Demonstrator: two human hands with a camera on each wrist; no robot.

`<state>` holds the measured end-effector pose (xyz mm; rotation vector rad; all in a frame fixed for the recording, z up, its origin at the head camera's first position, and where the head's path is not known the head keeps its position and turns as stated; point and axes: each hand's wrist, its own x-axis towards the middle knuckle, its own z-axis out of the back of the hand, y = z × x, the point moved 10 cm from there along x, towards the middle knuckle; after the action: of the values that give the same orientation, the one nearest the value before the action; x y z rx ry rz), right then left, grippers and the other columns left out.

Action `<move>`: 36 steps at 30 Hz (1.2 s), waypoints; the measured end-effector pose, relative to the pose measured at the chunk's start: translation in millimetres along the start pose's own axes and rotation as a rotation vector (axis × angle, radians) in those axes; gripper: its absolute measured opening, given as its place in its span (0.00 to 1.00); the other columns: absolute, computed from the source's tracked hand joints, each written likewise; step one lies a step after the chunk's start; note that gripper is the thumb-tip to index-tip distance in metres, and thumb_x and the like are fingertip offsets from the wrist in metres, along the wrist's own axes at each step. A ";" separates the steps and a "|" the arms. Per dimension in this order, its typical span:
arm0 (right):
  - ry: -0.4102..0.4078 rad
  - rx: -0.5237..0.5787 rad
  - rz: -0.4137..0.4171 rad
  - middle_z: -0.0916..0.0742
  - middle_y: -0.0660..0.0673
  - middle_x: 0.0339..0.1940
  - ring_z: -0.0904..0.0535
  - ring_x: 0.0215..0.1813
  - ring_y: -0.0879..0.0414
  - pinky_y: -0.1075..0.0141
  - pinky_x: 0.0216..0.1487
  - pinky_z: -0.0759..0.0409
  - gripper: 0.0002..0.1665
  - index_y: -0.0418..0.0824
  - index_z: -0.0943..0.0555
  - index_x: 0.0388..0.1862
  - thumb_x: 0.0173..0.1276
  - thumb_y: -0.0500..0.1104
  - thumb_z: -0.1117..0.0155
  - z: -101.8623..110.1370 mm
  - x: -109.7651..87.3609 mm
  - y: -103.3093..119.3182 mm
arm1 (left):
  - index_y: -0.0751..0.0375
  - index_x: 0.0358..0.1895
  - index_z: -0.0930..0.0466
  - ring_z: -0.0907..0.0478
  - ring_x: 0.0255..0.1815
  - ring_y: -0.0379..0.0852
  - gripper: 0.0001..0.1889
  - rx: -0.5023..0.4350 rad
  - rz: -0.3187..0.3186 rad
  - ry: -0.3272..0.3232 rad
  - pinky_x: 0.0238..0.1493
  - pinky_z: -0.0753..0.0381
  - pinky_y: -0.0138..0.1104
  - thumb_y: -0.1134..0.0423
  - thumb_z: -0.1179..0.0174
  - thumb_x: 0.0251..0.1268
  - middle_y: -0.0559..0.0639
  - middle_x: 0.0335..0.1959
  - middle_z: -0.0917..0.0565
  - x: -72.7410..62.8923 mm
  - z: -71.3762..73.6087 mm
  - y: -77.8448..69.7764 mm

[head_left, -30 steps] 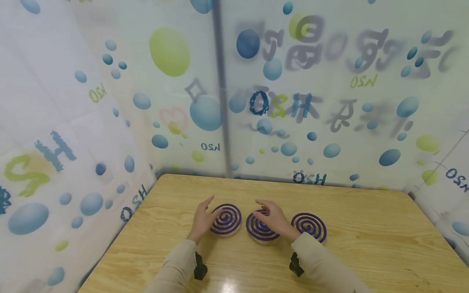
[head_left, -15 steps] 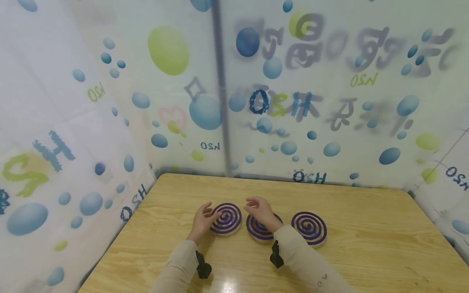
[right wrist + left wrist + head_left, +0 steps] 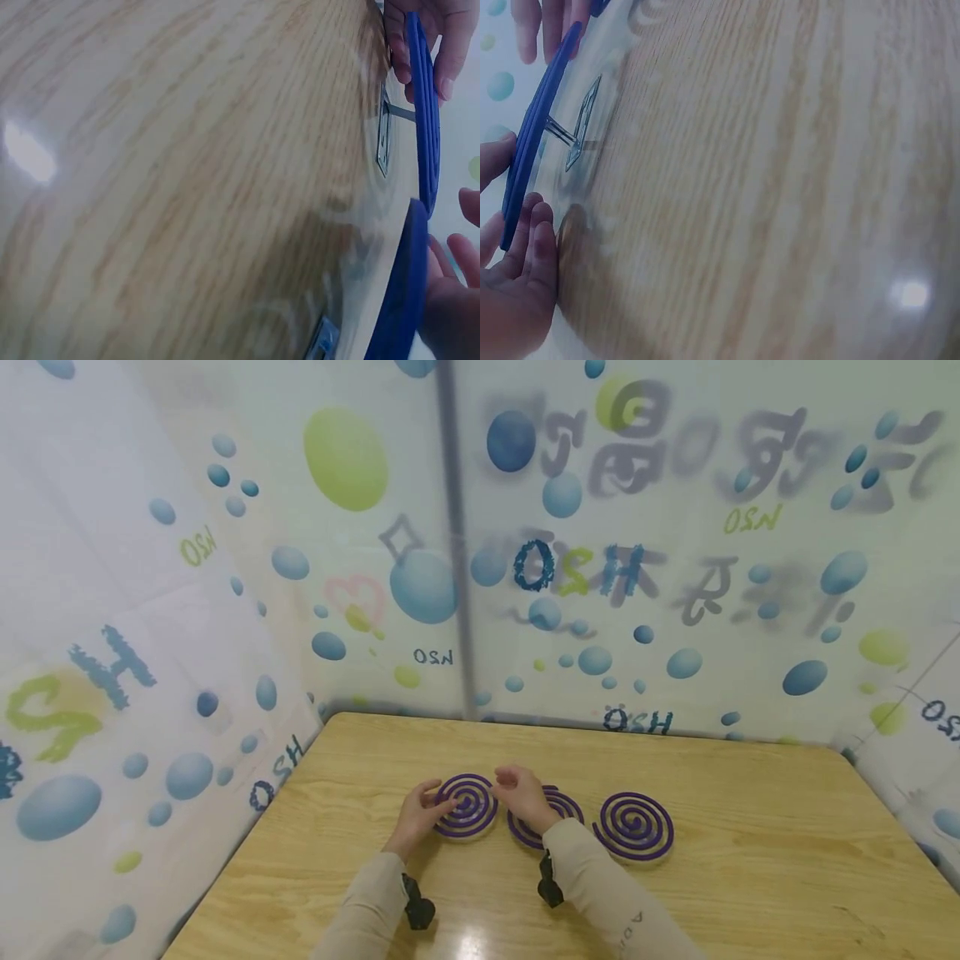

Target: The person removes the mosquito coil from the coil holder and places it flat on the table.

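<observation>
Both hands, left hand [image 3: 417,814] and right hand [image 3: 521,795], half open with soft bent fingers, pinching the two edges of the left purple coil [image 3: 467,804] on its small metal stand [image 3: 574,139] on the wooden table [image 3: 750,852]; probably light, stiff, easy to snap, so best held by the rim.

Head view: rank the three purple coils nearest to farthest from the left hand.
From the left hand:
1. Left coil, touched at its left edge by the fingers.
2. Middle coil, partly under the right hand.
3. Right coil, at the far right of the row.
</observation>
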<state>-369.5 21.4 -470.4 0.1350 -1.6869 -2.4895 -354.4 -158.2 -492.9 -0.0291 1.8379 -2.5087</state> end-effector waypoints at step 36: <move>0.044 -0.187 0.037 0.20 0.41 0.32 0.25 0.32 0.53 0.66 0.30 0.24 0.24 0.32 0.26 0.51 0.54 0.34 0.36 -18.9 -6.0 2.8 | 0.73 0.50 0.28 0.22 0.36 0.50 0.22 -0.039 -0.007 -0.054 0.36 0.22 0.34 0.69 0.37 0.49 0.67 0.38 0.21 -8.3 8.3 1.8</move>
<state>-360.7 4.0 -474.8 0.1361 -1.4177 -2.5801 -345.8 -166.3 -492.1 -0.1033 1.8698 -2.4512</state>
